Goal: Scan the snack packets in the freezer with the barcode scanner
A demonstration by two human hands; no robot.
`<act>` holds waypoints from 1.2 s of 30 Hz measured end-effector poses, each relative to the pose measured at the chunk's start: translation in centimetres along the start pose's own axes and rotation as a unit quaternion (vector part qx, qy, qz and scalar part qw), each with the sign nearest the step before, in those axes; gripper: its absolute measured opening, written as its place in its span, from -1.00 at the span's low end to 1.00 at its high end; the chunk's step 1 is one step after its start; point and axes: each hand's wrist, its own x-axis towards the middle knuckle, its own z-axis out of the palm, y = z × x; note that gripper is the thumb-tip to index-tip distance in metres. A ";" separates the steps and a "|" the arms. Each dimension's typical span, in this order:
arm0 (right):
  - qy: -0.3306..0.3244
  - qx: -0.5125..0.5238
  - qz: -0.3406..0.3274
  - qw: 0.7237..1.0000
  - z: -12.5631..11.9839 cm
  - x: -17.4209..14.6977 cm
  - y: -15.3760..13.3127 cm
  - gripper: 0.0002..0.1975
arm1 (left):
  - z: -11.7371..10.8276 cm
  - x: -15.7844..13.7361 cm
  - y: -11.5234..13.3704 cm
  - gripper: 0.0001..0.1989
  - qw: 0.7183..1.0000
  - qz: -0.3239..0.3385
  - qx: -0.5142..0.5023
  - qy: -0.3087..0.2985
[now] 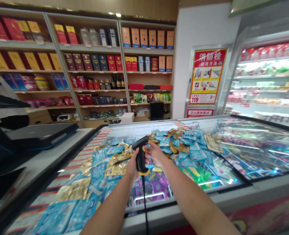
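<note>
A black and yellow barcode scanner is held over the freezer in front of me, its cord hanging straight down. My left hand is closed around its handle from the left. On the other side, my right hand has its fingers curled against the scanner near its head. Exactly what those fingertips press on is partly hidden. Beneath and beyond both hands, blue packets and gold packets lie heaped on the freezer's glass top. More blue packets spread toward the near left.
A counter with a dark flat device adjoins the freezer at left. Shelves of boxed goods line the back wall. At right stand a red fire-hydrant sign and a lit refrigerated display. Part of a person shows at far left.
</note>
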 end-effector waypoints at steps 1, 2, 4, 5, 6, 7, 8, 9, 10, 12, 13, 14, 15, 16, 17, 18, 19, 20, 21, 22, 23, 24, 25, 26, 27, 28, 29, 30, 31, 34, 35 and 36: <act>0.053 -0.060 -0.044 0.996 -1.0 0.1 -0.4 -0.75 | 0.0 0.0 0.0 -0.68 1.000 -0.002 -0.003 0.006; 0.105 -0.140 -0.083 0.981 -2.3 0.1 -0.9 -0.74 | 0.0 0.0 0.0 -0.69 1.000 -0.004 -0.004 0.011; 0.197 -0.327 -0.146 0.913 -5.0 0.0 -2.0 -0.76 | 0.0 0.1 0.0 -0.70 1.000 -0.008 0.002 0.023; 0.233 -0.404 -0.146 0.872 -6.3 -0.2 -2.5 -0.75 | 0.1 0.1 -0.1 -0.70 0.999 -0.009 0.007 0.030; 0.263 -0.464 -0.134 0.835 -7.4 -0.3 -2.8 -0.75 | 0.1 0.1 -0.2 -0.70 0.999 -0.010 0.012 0.037; 0.288 -0.507 -0.114 0.804 -8.2 -0.5 -3.1 -0.73 | 0.2 0.1 -0.2 -0.70 0.999 -0.011 0.016 0.043; 0.304 -0.538 -0.092 0.781 -8.7 -0.6 -3.1 -0.68 | 0.2 0.1 -0.3 -0.70 0.999 -0.011 0.020 0.047; 0.313 -0.560 -0.074 0.764 -9.0 -0.8 -3.1 -0.61 | 0.2 0.2 -0.3 -0.70 0.998 -0.011 0.022 0.050; 0.316 -0.575 -0.061 0.752 -9.0 -0.8 -2.9 -0.54 | 0.2 0.2 -0.4 -0.70 0.998 -0.012 0.025 0.051; 0.310 -0.595 -0.049 0.740 -8.8 -0.7 -2.5 -0.41 | 0.1 0.3 -0.4 -0.70 0.998 -0.016 0.027 0.054; 0.306 -0.601 -0.048 0.737 -8.6 -0.6 -2.2 -0.37 | 0.1 0.3 -0.4 -0.69 0.998 -0.019 0.027 0.055; 0.304 -0.602 -0.047 0.736 -8.5 -0.5 -2.0 -0.37 | 0.0 0.3 -0.5 -0.69 0.998 -0.023 0.028 0.055; 0.306 -0.600 -0.046 0.738 -8.5 -0.4 -1.9 -0.38 | 0.0 0.3 -0.5 -0.68 0.998 -0.025 0.030 0.055; 0.308 -0.593 -0.044 0.743 -8.6 -0.2 -1.9 -0.41 | 0.0 0.3 -0.5 -0.68 0.998 -0.026 0.032 0.055; 0.312 -0.582 -0.042 0.749 -8.7 -0.1 -1.9 -0.45 | 0.0 0.2 -0.5 -0.68 0.998 -0.025 0.036 0.054; 0.317 -0.569 -0.039 0.758 -8.9 0.1 -2.0 -0.49 | 0.0 0.2 -0.5 -0.68 0.998 -0.024 0.041 0.052; 0.322 -0.552 -0.033 0.768 -9.2 0.2 -2.1 -0.52 | 0.1 0.2 -0.5 -0.68 0.997 -0.022 0.045 0.051; 0.329 -0.533 -0.025 0.779 -9.4 0.3 -2.3 -0.55 | 0.1 0.2 -0.5 -0.68 0.997 -0.021 0.050 0.051; 0.338 -0.509 -0.018 0.791 -9.7 0.4 -2.5 -0.58 | 0.1 0.2 -0.5 -0.68 0.997 -0.019 0.055 0.052; 0.345 -0.483 -0.016 0.805 -9.8 0.4 -2.8 -0.61 | 0.1 0.1 -0.6 -0.68 0.997 -0.018 0.059 0.053; 0.353 -0.454 -0.022 0.818 -10.0 0.4 -3.1 -0.62 | 0.1 0.1 -0.6 -0.68 0.996 -0.017 0.063 0.054; 0.361 -0.424 -0.037 0.830 -10.1 0.3 -3.4 -0.62 | 0.1 0.1 -0.6 -0.68 0.996 -0.018 0.065 0.056; 0.368 -0.396 -0.060 0.839 -10.1 0.2 -3.8 -0.61 | 0.2 0.1 -0.6 -0.68 0.996 -0.019 0.066 0.056; 0.372 -0.373 -0.088 0.846 -10.0 0.1 -4.1 -0.60 | 0.2 0.1 -0.6 -0.69 0.996 -0.020 0.067 0.056; 0.374 -0.356 -0.118 0.848 -9.9 -0.1 -4.4 -0.60 | 0.2 0.1 -0.6 -0.69 0.996 -0.022 0.067 0.056; 0.374 -0.346 -0.150 0.847 -9.7 -0.2 -4.7 -0.60 | 0.3 0.1 -0.6 -0.69 0.996 -0.023 0.066 0.056; 0.370 -0.342 -0.182 0.845 -9.4 -0.4 -4.8 -0.60 | 0.3 0.1 -0.6 -0.68 0.996 -0.025 0.065 0.055; 0.357 -0.342 -0.214 0.842 -9.0 -0.5 -4.8 -0.62 | 0.3 0.1 -0.6 -0.68 0.996 -0.026 0.062 0.053; 0.338 -0.346 -0.242 0.841 -8.7 -0.5 -4.7 -0.64 | 0.3 0.1 -0.6 -0.68 0.997 -0.025 0.057 0.051; 0.228 -0.375 -0.277 0.855 -7.6 -0.5 -3.7 -0.69 | 0.2 0.1 -0.5 -0.69 0.998 -0.021 0.045 0.044; 0.184 -0.387 -0.273 0.861 -7.3 -0.4 -3.2 -0.70 | 0.2 0.1 -0.5 -0.69 0.998 -0.020 0.043 0.043; 0.145 -0.398 -0.267 0.866 -7.1 -0.3 -2.8 -0.70 | 0.2 0.1 -0.5 -0.69 0.998 -0.019 0.042 0.044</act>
